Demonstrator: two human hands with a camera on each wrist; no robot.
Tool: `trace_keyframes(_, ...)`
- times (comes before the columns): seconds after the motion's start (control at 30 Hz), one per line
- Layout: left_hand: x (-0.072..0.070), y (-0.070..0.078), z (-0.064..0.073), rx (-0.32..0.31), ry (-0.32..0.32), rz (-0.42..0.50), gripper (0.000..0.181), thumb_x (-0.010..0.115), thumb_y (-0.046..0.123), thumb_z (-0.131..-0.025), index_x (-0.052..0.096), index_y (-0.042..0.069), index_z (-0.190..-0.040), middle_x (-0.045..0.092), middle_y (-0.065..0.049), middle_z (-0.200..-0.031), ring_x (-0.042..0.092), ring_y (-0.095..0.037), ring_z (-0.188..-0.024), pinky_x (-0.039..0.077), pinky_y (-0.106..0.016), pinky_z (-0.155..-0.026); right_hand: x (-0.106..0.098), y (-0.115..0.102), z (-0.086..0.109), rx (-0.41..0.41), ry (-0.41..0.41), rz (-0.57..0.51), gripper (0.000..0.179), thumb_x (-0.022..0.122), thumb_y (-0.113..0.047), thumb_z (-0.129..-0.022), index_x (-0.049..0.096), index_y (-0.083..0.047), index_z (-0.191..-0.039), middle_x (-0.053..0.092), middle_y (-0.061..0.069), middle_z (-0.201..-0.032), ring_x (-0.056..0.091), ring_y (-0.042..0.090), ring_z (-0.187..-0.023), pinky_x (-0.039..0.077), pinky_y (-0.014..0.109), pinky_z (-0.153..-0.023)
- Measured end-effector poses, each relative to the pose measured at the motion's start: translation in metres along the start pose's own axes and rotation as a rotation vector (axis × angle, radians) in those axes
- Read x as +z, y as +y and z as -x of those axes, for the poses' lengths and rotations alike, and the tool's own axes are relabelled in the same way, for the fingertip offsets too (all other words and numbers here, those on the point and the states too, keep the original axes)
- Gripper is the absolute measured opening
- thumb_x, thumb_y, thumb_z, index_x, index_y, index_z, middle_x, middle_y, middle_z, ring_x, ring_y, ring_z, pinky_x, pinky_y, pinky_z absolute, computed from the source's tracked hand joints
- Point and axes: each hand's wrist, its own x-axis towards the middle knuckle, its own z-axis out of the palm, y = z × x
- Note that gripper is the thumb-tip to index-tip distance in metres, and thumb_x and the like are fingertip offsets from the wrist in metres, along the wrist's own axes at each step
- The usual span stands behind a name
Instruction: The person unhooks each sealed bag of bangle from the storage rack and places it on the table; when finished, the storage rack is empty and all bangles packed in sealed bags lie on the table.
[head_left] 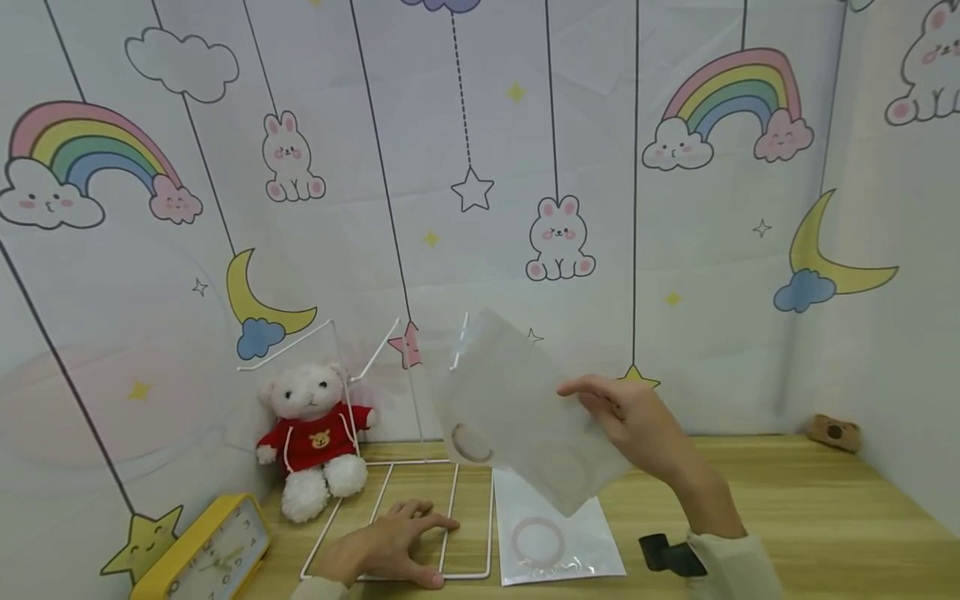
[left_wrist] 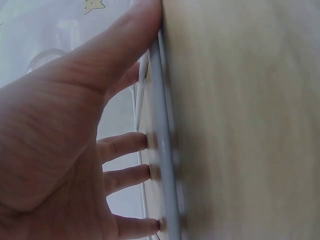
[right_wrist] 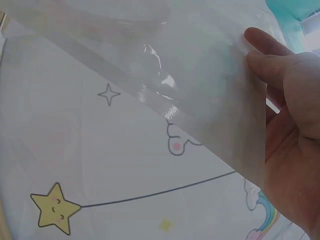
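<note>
"What is the right hand (head_left: 637,421) doing?"

"It pinches a translucent plastic bag (head_left: 517,400) at its right side, between thumb and fingers. The bag is raised and tilted, one corner pointing down, in front of the cartoon backdrop (head_left: 480,258)."

"And the left hand (head_left: 397,537)?"

"Low over the base of a white wire rack (head_left: 491,525), at the near middle-left of the wooden table (head_left: 787,517). Its fingers are spread wide and reach across the base, and the thumb lies at the near bar. The left wrist view shows the fingers stretched out beyond that bar, rather than wrapped round it."

"Anything just right of the rack?"

"A flat white packet (head_left: 592,554) on the table, with a pale ring showing near its near end. The raised bag hides part of its far end."

"What about the left side?"

"A white teddy bear (head_left: 318,442) in a red hoodie sits at the far left, a rack wire crossing in front of it. Nearer stands a yellow alarm clock (head_left: 221,554). At the far right is a small brown animal-faced item (head_left: 835,432)."
</note>
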Motion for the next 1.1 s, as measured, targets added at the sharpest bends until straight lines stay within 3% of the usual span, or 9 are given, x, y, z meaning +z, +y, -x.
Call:
trace_keyframes(0.3,-0.001,0.000,-0.001,-0.013,-0.009,0.022,0.067,0.072,0.070,-0.076,0.047,0.057,-0.137,0.041,-0.016,-0.148,0.037,-0.049,-0.133,0.037,-0.074,-0.092,-0.012,-0.003,0.002,-0.026,-0.036,-0.088,0.026,0.062,0.001,-0.097,0.074,-0.019,-0.109,0.073,-0.006,-0.106,0.064,0.009,-0.085,0.053,0.022,-0.073)
trace_keyframes(0.6,0.013,-0.026,-0.010,0.003,0.015,0.041,0.069,0.068,0.078,-0.073,0.044,0.063,-0.135,0.040,-0.012,-0.149,0.036,-0.047,-0.134,0.036,-0.073,-0.094,-0.015,-0.007,0.001,-0.031,-0.053,-0.155,0.024,0.060,-0.001,-0.098,0.074,-0.018,-0.108,0.073,-0.006,-0.108,0.068,0.011,-0.097,0.054,0.023,-0.080)
trace_keyframes(0.7,0.010,-0.018,-0.007,-0.015,0.008,0.044,0.068,0.071,0.074,-0.074,0.045,0.062,-0.135,0.040,-0.012,-0.149,0.036,-0.046,-0.134,0.036,-0.073,-0.095,-0.016,-0.008,0.001,-0.037,-0.055,-0.173,0.025,0.060,0.000,-0.098,0.074,-0.018,-0.109,0.073,-0.005,-0.109,0.068,0.012,-0.097,0.054,0.023,-0.080)
trace_keyframes(0.8,0.001,0.000,0.000,-0.031,-0.001,0.038,0.066,0.072,0.072,-0.075,0.048,0.058,-0.135,0.042,-0.014,-0.147,0.037,-0.047,-0.133,0.036,-0.073,-0.094,-0.017,-0.008,0.003,-0.040,-0.058,-0.185,0.026,0.060,0.000,-0.098,0.074,-0.018,-0.110,0.073,-0.005,-0.109,0.068,0.012,-0.096,0.054,0.024,-0.079)
trace_keyframes(0.97,-0.015,0.024,0.009,-0.023,-0.035,0.028,0.065,0.074,0.063,-0.080,0.052,0.045,-0.138,0.043,-0.021,-0.144,0.038,-0.051,-0.130,0.037,-0.073,-0.092,-0.020,-0.008,0.004,-0.041,-0.063,-0.209,0.027,0.060,0.001,-0.098,0.073,-0.017,-0.112,0.073,-0.003,-0.110,0.067,0.012,-0.093,0.055,0.026,-0.073)
trace_keyframes(1.1,-0.023,0.034,0.012,-0.023,-0.039,0.012,0.065,0.076,0.056,-0.082,0.054,0.035,-0.140,0.042,-0.022,-0.144,0.038,-0.050,-0.130,0.038,-0.071,-0.093,-0.024,-0.008,0.004,-0.041,-0.070,-0.234,0.027,0.060,0.002,-0.098,0.072,-0.016,-0.113,0.072,-0.001,-0.110,0.067,0.013,-0.090,0.056,0.028,-0.070)
